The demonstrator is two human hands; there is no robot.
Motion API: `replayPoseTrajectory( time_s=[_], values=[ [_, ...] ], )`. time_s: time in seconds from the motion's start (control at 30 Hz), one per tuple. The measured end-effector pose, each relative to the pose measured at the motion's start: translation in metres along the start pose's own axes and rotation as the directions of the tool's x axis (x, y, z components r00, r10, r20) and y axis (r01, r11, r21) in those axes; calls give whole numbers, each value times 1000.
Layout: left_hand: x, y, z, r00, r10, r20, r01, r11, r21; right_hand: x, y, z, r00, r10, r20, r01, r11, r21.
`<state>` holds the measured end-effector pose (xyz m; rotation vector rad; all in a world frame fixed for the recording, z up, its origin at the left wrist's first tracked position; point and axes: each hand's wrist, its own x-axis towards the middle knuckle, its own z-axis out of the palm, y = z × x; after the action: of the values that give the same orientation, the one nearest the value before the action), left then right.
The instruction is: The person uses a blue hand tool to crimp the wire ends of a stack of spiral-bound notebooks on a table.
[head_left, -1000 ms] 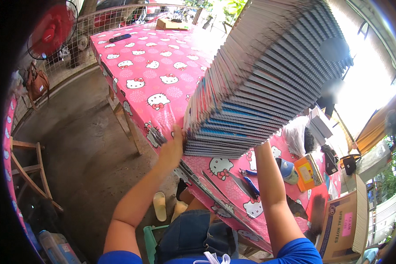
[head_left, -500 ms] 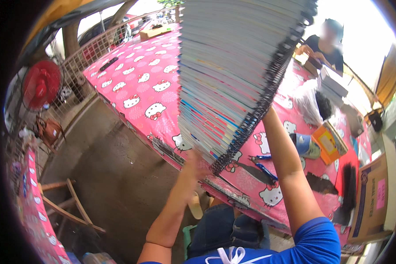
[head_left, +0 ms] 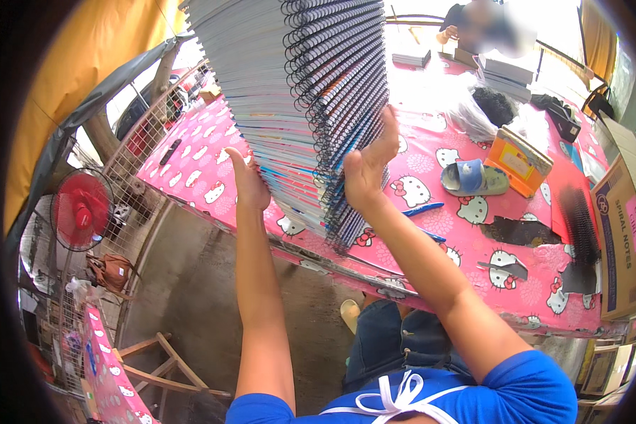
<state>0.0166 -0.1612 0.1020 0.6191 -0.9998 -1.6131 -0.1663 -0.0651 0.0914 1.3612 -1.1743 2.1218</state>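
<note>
1. Stack of spiral notebooks [head_left: 297, 106]: rises between both hands above the near part of the tabletop and runs out past the upper edge of view. Looks broader toward the top, narrower below; shows page edges on the left, dark wire coils on the right. Cannot tell whether touching the tabletop at the lower end.
2. Left hand [head_left: 249, 185]: rests against the page-edge side, low on the stack, thumb raised and set apart. Other fingers out of sight behind the pages; cannot tell their bend.
3. Right hand [head_left: 369, 166]: lies open against the coil side, fingers stretched upward, thumb spread apart toward the nearer coils.
4. Tabletop [head_left: 420, 164]: wears a pink patterned cover, torn to a dark patch toward the right.
5. Blue-handled tool [head_left: 424, 209]: lies just right of the stack's lower end, partly behind the right forearm.
6. Blue slipper [head_left: 466, 178]: sits beyond the right forearm, just beside an orange case [head_left: 517, 164].
7. Cardboard box [head_left: 625, 233]: stands at the right, near a dark bristly thing [head_left: 579, 226] and a red sheet [head_left: 562, 191].
8. Clear plastic bag [head_left: 463, 106]: holds something black; lies on the far side, nearer than a person [head_left: 471, 27].
9. Dark handset [head_left: 169, 152]: lies at the far left of the tabletop. Red fan [head_left: 83, 210] well beyond, above a brown bag [head_left: 112, 272].
</note>
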Motion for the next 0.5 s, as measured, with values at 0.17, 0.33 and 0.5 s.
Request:
replayPoseTrajectory(
  time_s=[0.17, 0.33, 0.5],
  values=[
    [4, 17, -19, 988, -84, 133, 96, 992, -84, 26, 0, -11, 994, -64, -89, 74, 991, 109],
    [49, 55, -48, 653, 22, 757, 359, 872, -334, 55, -25, 12, 990, -37, -136, 47, 996, 71],
    [10, 59, 22, 978, 12, 210, 0, 998, -55, 61, -25, 16, 973, -178, -145, 188, 980, 57]
  ],
)
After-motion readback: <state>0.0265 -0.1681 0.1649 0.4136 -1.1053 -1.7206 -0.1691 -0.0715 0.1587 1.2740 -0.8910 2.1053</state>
